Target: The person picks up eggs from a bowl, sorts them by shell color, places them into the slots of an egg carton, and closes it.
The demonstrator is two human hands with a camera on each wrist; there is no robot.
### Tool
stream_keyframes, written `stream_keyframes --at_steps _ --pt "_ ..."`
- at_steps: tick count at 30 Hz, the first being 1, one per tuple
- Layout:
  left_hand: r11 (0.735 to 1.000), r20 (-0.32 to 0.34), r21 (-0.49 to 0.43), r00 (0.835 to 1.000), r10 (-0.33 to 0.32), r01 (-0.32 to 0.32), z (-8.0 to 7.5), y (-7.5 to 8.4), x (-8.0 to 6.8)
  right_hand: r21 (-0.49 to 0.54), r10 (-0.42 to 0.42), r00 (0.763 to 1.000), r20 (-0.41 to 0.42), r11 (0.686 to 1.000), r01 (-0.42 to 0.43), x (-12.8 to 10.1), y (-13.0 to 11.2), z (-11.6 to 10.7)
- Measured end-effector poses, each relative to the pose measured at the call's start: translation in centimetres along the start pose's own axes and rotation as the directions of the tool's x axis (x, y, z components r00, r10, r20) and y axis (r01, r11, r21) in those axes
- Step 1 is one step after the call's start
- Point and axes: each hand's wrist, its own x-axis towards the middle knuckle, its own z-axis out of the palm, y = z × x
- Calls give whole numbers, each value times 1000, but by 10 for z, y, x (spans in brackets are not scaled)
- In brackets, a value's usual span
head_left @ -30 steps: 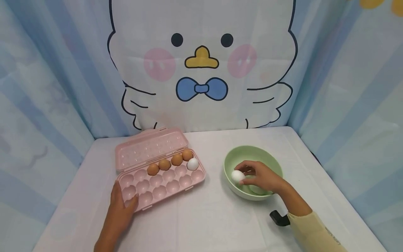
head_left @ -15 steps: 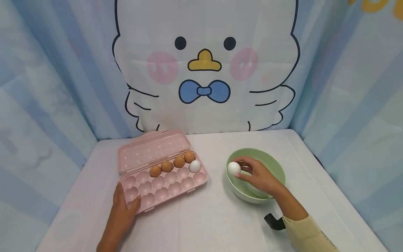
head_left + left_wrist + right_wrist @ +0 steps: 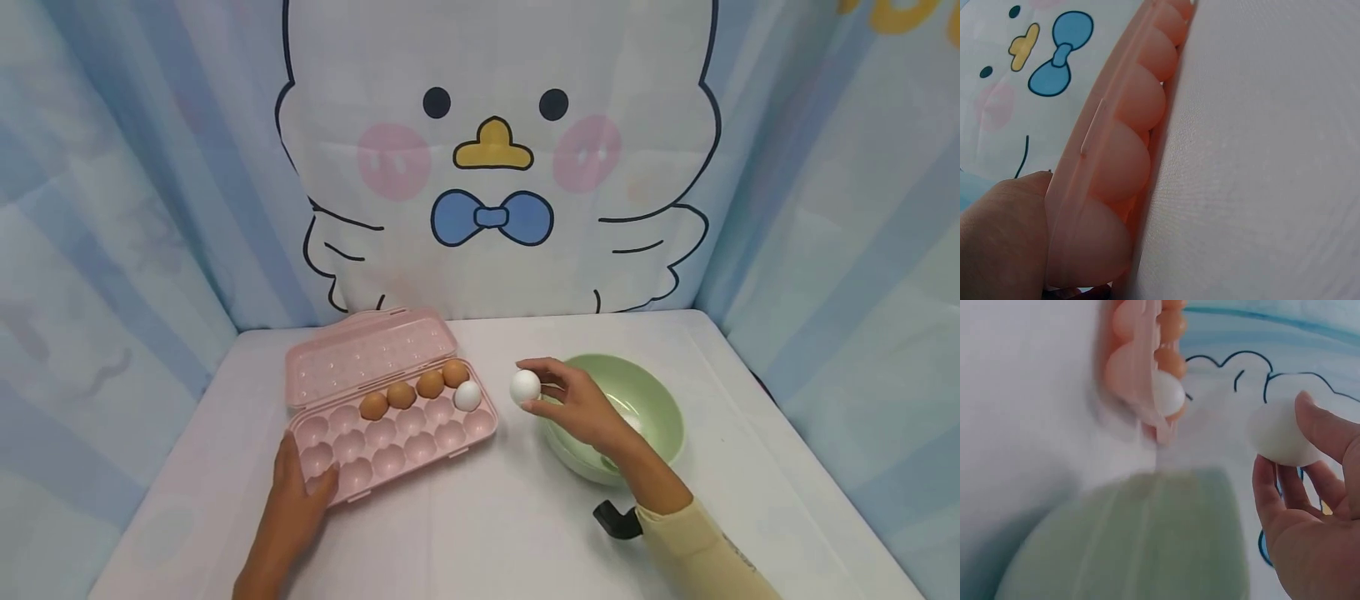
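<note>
My right hand (image 3: 588, 412) pinches a white egg (image 3: 525, 387) between thumb and fingertips, just left of the green bowl (image 3: 663, 408) and above the table. The right wrist view shows the same egg (image 3: 1282, 437) with the thumb on one side and fingers on the other. My left hand (image 3: 292, 508) grips the left end of a pink egg carton (image 3: 388, 460), thumb over the front corner. Several brown eggs (image 3: 401, 394) sit along its back row, and a white egg (image 3: 467, 396) rests in the middle row near the right end. The other cups are bare.
The carton's lid (image 3: 367, 354) lies folded back behind it. A black angled piece (image 3: 618, 521) sticks out by the right sleeve (image 3: 693, 542). The white table (image 3: 495, 533) ends at a curtain (image 3: 495, 275) printed with a cartoon bird.
My right hand has lifted the white egg out of the green bowl and carried it left past the rim. The left hand keeps its hold on the carton.
</note>
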Motion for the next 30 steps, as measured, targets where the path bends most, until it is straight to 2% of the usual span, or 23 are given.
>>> stream_keyframes --at_steps 4,11,15,20,24,30 --pt "1000 -9 -15 1000 -1 1 1 0 1 33 -9 1000 9 999 9 11 -6 18" --pt "1000 -8 -23 1000 14 -14 11 -1 0 10 6 1000 5 1000 -6 19 -4 45" --pt "1000 -19 -19 1000 3 -3 11 -1 -1 -7 7 1000 -2 1000 -7 26 2 60" --pt "1000 -13 -28 1000 -8 7 8 0 -2 -2 42 997 -58 999 -42 33 17 78" --pt "1000 -6 -29 1000 -10 9 6 -1 -2 5 17 996 -82 1000 -17 36 30 89" --pt "1000 -17 -18 1000 -11 11 3 -2 -1 -139 -52 996 -75 989 41 44 32 96"
